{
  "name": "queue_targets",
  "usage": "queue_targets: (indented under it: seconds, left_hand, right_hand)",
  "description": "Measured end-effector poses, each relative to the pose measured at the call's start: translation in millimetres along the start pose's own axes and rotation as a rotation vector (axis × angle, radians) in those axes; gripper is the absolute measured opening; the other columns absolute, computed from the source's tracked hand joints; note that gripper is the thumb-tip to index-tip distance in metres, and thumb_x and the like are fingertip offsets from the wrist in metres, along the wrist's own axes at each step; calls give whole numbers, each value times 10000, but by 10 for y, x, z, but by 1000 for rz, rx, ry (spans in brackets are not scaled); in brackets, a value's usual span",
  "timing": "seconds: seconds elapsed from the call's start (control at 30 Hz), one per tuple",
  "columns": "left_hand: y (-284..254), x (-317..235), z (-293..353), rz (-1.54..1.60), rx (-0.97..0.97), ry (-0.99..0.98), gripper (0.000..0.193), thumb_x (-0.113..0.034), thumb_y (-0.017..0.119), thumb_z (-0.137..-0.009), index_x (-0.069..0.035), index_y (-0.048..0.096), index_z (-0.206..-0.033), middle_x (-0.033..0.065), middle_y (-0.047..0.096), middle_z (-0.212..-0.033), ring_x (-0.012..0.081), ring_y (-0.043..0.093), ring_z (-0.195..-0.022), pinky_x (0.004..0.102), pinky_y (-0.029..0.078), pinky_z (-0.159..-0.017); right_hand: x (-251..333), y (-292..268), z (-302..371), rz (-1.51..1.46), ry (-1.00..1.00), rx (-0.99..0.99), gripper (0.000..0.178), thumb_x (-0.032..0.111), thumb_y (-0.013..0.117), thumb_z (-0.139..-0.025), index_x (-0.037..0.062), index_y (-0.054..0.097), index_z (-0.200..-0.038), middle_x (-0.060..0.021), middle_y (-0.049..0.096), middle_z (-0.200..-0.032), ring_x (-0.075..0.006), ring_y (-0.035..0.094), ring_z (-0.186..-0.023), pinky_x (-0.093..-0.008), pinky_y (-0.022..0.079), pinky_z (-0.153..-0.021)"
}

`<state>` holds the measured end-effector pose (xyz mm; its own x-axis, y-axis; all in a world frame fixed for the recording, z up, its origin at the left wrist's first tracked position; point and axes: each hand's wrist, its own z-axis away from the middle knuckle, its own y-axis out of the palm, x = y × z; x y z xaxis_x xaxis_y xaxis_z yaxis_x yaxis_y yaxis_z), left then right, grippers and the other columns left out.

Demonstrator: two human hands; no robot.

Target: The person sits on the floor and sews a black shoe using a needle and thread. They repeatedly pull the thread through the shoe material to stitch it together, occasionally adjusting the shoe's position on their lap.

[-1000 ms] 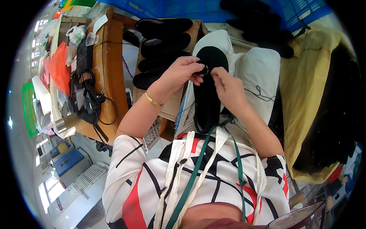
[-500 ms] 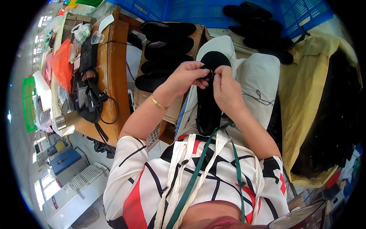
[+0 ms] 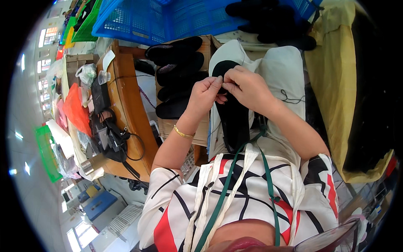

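A black cloth shoe (image 3: 232, 119) lies lengthwise on the pale cloth (image 3: 282, 69) across my lap, its rounded end away from me. Over its far half, my left hand (image 3: 204, 93) is pinched, thumb against forefinger. My right hand (image 3: 248, 87) meets it fingertip to fingertip, also pinched and partly covering the shoe. Whatever sits between the fingertips is too small to make out. A loose dark thread (image 3: 291, 99) lies curled on the cloth to the right of my right hand.
Several black shoes (image 3: 178, 82) are stacked on a cardboard box (image 3: 205, 70) at my left. A blue crate (image 3: 138, 21) stands beyond, with more dark shoes (image 3: 273, 23) at its right. A wooden table (image 3: 128, 113) holds bags; a yellowish sack (image 3: 336, 80) of black items stands at right.
My right hand has turned over the shoe, its back now more toward me, and the left hand is more upright. Both still meet at the fingertips. The view has shifted.
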<state>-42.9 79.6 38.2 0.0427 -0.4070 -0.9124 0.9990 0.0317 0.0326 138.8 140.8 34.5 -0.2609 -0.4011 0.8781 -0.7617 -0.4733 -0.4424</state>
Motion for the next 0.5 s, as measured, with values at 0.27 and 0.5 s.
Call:
queue_targets:
  seconds: [0.27, 0.5]
  left_hand:
    - [-42, 83, -18, -46, 6, 5, 397, -396, 555, -1027, -16, 639, -950, 62, 652, -776, 142, 659, -621, 247, 548, -578]
    - [39, 71, 13, -182, -50, 98, 436, -434, 596, -999, -3, 632, -938, 47, 621, -735, 110, 632, -600, 228, 520, -558]
  right_hand:
    - [22, -25, -358, -365, -16, -343, 137, 183, 606, -965, 60, 577, -914, -72, 662, -839, -213, 658, -649, -336, 504, -557]
    - [-299, -659, 179, -1128, 440, 52, 196, 283, 561, -1019, 93, 554, -970, -6, 612, -683, -86, 563, -529, -232, 425, -443]
